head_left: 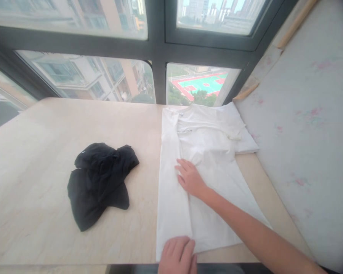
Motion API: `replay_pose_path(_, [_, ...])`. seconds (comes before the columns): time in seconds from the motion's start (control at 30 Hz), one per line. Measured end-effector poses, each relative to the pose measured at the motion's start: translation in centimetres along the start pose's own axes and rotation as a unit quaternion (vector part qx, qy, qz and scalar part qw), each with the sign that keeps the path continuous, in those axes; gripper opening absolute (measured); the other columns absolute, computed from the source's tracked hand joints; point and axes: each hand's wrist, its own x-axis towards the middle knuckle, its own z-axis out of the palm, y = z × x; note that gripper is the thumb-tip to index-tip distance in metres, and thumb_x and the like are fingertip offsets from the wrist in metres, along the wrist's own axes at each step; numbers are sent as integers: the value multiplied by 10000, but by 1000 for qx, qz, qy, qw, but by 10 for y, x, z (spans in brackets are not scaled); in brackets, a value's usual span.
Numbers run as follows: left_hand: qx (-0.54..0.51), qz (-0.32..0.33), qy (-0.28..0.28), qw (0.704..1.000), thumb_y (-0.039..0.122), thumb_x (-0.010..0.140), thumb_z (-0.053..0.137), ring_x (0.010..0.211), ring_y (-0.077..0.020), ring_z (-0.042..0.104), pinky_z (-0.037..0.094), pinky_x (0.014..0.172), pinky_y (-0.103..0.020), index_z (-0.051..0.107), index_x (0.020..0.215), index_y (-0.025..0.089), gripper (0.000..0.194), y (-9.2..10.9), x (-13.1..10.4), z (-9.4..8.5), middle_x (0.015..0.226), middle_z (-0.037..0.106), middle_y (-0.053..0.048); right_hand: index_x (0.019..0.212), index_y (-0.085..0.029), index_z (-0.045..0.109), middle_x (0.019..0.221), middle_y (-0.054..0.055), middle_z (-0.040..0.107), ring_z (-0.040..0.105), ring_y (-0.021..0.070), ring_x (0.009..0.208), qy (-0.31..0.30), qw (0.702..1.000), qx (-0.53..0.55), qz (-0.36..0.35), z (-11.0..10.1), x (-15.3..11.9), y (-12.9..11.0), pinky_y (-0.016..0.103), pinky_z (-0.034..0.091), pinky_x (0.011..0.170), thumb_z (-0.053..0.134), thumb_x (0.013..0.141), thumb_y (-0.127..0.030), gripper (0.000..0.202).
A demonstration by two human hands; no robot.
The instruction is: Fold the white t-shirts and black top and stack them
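A white T-shirt [214, 171] lies spread on the ledge, its left side folded inward in a long strip. My right hand [191, 178] rests on the shirt near the inner edge of that strip, fingers stretched out and slightly apart. At the near hem, my left hand [177, 254] has its fingers together and curled on the fabric; its thumb is mostly hidden. Small dark print shows near the neckline, and the right sleeve extends toward the wall.
A crumpled black garment [100, 182] lies left of the shirt on the pale marbled ledge [34, 163]. Folded white cloth [247, 142] sits under the right sleeve. Dark-framed windows [157, 49] close off the back, and a flowered wall [305, 125] stands at the right.
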Motion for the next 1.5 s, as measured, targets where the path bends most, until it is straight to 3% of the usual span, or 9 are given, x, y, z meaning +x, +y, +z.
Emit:
replay_pose_path(0.1, [54,0,-60,997,138,915,460,1053,-207,633,503,917,-355,647,1137,201,297,-12,18,-18,1163,676,-109,1386,-231,560,1566,78,360,309,259,1468,6,999,-32,19,6,-14,-11,475,274,1211,435,938,-304,471])
replay_pose_path(0.23, [201,0,-109,973,301,916,546,1378,-319,424,380,1095,-484,536,1385,198,480,-28,38,-26,1502,462,-134,1422,-204,529,1562,111,361,303,296,1468,17,998,-44,30,8,-10,-17,511,280,1194,440,940,-317,503])
replay_pose_path(0.33, [261,-6,-132,956,380,929,531,1451,-347,311,279,1148,-529,438,1480,214,583,-33,39,-23,1587,338,-128,1413,-215,537,1555,110,376,314,295,1462,27,998,-47,22,10,-8,-18,510,293,1184,439,942,-325,494])
replay_pose_path(0.53, [295,6,-141,945,392,948,494,1477,-327,259,207,1172,-521,356,1529,229,619,-34,29,-20,1617,273,-114,1361,-203,575,1511,133,437,350,322,1432,18,998,-54,33,9,0,-19,539,257,1181,477,931,-337,461])
replay_pose_path(0.67, [301,2,-136,944,375,923,511,1458,-358,280,168,1163,-566,405,1504,214,612,-31,31,-20,1596,320,-128,1418,-179,512,1578,144,319,249,336,1476,-16,998,-34,57,3,50,-13,530,206,1195,448,953,-455,544])
replay_pose_path(0.8, [280,-2,-142,950,429,893,527,1445,-382,288,148,1162,-573,511,1432,212,580,-27,47,-19,1580,352,-125,1500,-168,392,1622,123,219,188,290,1504,-53,994,-2,91,-2,139,0,439,218,1199,364,987,-493,608])
replay_pose_path(1.0, [255,64,-154,952,532,820,558,1459,-402,237,77,1152,-611,301,1552,268,820,-43,55,2,1604,297,-123,1503,-33,315,1569,206,304,261,279,1473,-32,989,-3,142,15,250,19,399,222,1187,366,976,-505,709])
replay_pose_path(1.17, [244,52,-145,957,544,787,564,1466,-395,219,62,1165,-615,317,1548,230,859,-56,42,16,1574,357,-135,1515,-15,286,1618,197,174,102,304,1514,-22,989,-40,143,49,276,24,432,60,1223,407,937,-543,793])
replay_pose_path(1.5, [225,37,-110,967,595,844,537,1498,-366,161,53,1195,-608,338,1537,170,837,-68,38,-7,1492,478,-152,1520,0,283,1622,193,163,102,316,1510,-4,990,-59,128,73,287,-5,448,76,1223,351,937,-579,824])
